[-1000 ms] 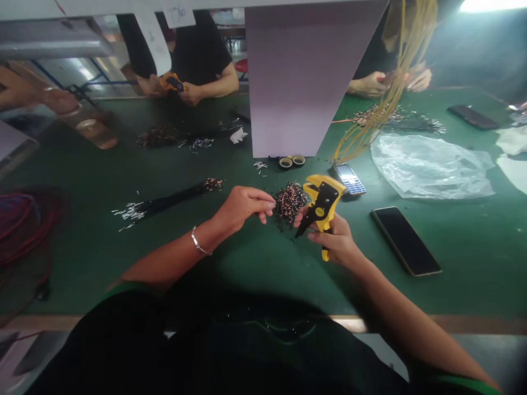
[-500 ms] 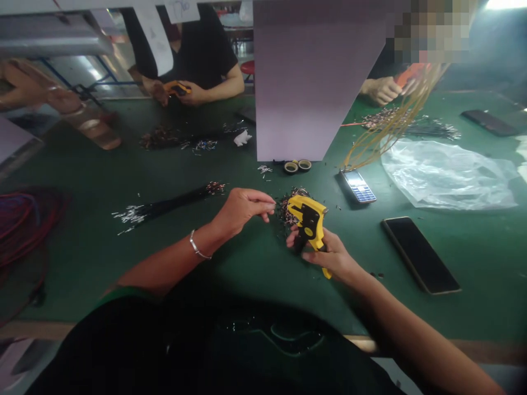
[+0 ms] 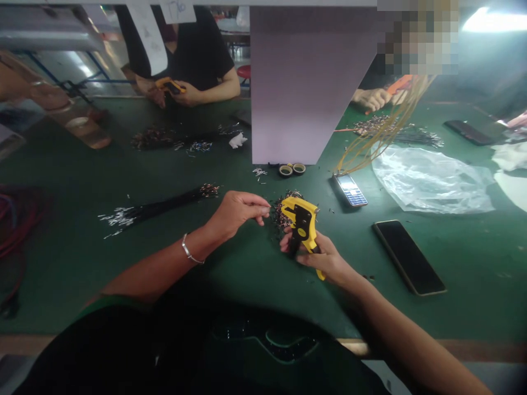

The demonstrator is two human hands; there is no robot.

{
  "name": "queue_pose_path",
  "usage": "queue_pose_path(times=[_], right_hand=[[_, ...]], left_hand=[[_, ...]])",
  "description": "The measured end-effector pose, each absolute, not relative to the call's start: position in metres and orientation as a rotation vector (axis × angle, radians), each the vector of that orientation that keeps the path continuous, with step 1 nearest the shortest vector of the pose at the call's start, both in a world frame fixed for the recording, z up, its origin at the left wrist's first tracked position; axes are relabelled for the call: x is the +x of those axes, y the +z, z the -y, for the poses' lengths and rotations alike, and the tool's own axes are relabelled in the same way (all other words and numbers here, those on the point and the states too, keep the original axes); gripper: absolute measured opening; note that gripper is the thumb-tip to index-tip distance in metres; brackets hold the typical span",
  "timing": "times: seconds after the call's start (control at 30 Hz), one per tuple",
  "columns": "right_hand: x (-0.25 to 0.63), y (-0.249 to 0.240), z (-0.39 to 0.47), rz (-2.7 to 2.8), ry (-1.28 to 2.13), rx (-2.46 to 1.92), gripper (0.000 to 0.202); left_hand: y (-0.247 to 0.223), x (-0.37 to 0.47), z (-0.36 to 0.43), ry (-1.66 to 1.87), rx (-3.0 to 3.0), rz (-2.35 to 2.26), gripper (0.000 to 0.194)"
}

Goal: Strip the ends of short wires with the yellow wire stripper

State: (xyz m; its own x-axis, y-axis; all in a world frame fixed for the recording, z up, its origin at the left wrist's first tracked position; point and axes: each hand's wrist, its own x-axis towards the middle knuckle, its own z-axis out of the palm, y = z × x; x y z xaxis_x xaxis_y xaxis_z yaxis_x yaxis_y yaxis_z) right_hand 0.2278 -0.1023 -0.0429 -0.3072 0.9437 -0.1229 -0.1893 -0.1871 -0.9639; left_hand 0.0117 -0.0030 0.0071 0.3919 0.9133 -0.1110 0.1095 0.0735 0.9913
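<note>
My left hand [image 3: 242, 214] is closed in a pinch over the table, its fingertips at the left side of a heap of short wire bits [image 3: 280, 211]. Whatever lies between those fingertips is too small to make out. My right hand [image 3: 317, 252] is wrapped round a yellow and black wire stripper [image 3: 303, 219], whose head points left, towards my left fingertips, over the heap. To the left of my left hand lies a bundle of black wires [image 3: 164, 206] with bare copper ends at the right and silvery ends at the left.
On the green table [image 3: 247, 285] are a keypad phone [image 3: 349, 190], a dark smartphone [image 3: 409, 257], a clear plastic bag [image 3: 432, 178], tape rolls [image 3: 292, 169] and red cables [image 3: 16, 219]. Behind stands a pale panel [image 3: 300, 82]. People across the table hold orange tools.
The whole view has shifted, so most things appear slightly further left. Both hands keep nearly the same pose; the stripper is still in my right hand.
</note>
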Motion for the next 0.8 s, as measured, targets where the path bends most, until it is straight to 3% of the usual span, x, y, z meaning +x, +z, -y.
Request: queue_pose_path(times=[0.8], right_hand=[[0.2316, -0.0377, 0.1027, 1.147, 1.761, -0.926, 0.054]], left_hand=[[0.0108, 0.0134, 0.0046, 0.735, 1.353, -1.002, 0.015]])
